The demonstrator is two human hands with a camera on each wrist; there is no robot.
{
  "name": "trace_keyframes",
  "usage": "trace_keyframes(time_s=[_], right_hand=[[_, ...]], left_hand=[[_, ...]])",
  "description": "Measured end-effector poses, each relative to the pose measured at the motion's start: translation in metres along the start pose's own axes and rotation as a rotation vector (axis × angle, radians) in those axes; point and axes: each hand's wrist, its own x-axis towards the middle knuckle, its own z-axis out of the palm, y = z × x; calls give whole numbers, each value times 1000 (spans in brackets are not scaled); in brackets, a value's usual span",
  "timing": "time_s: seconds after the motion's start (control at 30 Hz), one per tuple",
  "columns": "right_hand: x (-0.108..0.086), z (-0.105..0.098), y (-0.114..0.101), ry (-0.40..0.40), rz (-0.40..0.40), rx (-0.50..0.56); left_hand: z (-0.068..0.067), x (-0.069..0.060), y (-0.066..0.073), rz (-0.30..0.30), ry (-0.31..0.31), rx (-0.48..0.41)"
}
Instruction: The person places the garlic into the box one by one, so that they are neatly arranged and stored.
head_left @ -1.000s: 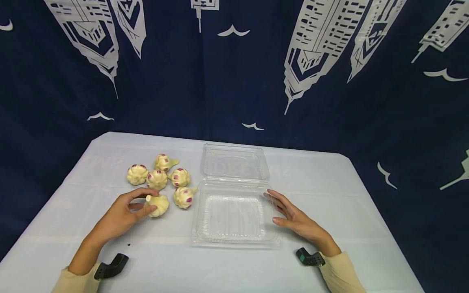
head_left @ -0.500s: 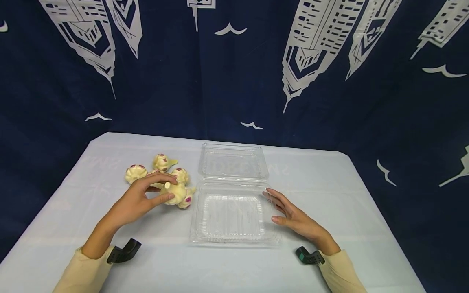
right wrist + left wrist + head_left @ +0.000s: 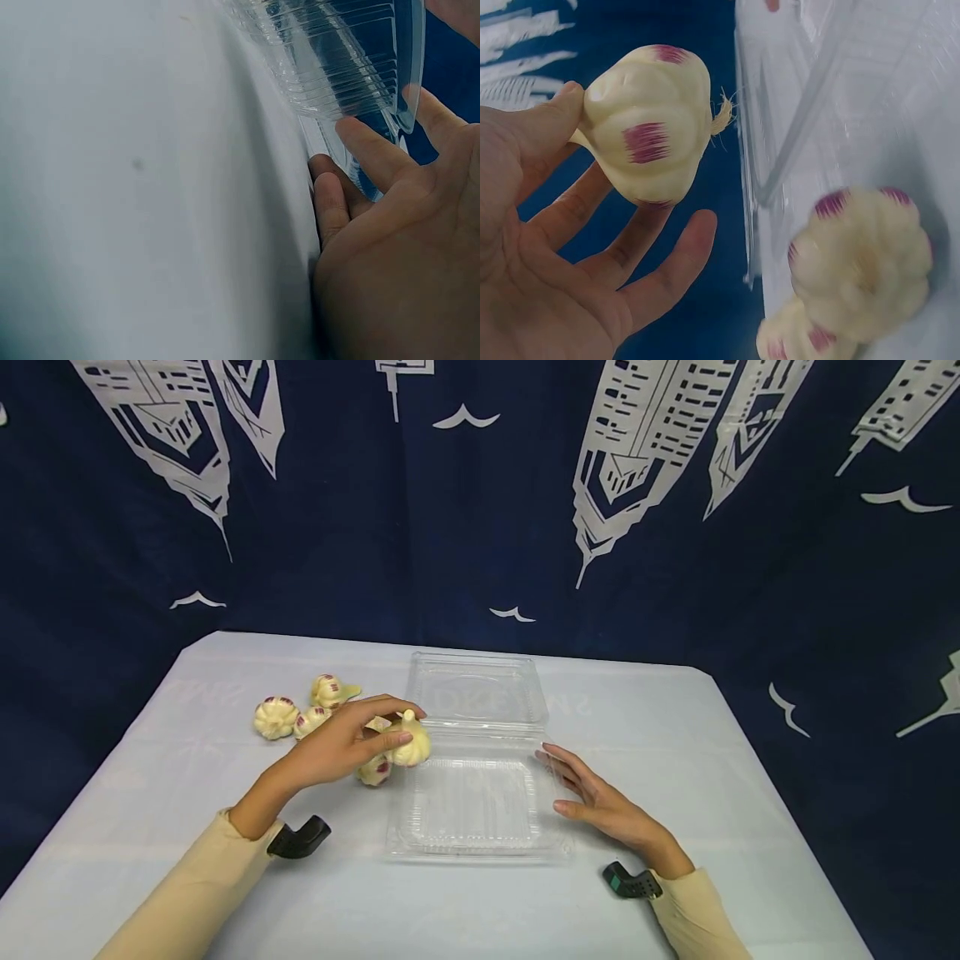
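Note:
In the head view, my left hand [image 3: 345, 739] pinches a garlic bulb [image 3: 410, 741] by its neck end, above the left edge of a clear plastic clamshell box [image 3: 401, 843]. The left wrist view shows the held bulb [image 3: 649, 127] with purple streaks and root hairs. At the box's right edge, my right hand [image 3: 611, 814] touches the rim with its fingers fairly straight; in the right wrist view the fingers [image 3: 375, 154] lie along the ribbed wall. The box lid [image 3: 480, 689] is folded back flat. One more bulb [image 3: 373, 770] sits beneath my left hand.
Left of the box lie further garlic bulbs [image 3: 275, 717], one at the back [image 3: 327, 691] and one [image 3: 310, 722] beside my left hand. Another is mostly hidden behind that hand. A white cloth covers the table [image 3: 637, 718]; a dark blue patterned curtain [image 3: 420, 527] hangs behind.
My left hand has lifted the garlic bulb and carried it rightward past the other bulbs to the box's left edge. The right hand has stayed at the box's right edge.

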Motion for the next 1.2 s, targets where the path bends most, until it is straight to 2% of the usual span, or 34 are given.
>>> trace_keyframes(time_s=[0.13, 0.27, 0.43, 0.6, 0.8, 1.0, 1.2], right_hand=[[0, -1, -1, 2, 10, 13], [1, -1, -2, -3, 14, 19], [2, 1, -2, 3, 15, 17], [1, 3, 1, 1, 26, 18], [-1, 2, 0, 2, 25, 36], [0, 2, 1, -10, 16, 39], [0, 1, 2, -2, 30, 56]], left_hand=[[4, 16, 9, 17, -60, 22], [11, 32, 15, 69, -98, 29], [25, 50, 19, 109, -157, 5], [40, 65, 22, 115, -201, 21], [60, 81, 21, 99, -223, -10], [77, 93, 17, 67, -229, 9], [89, 100, 16, 107, -193, 19]])
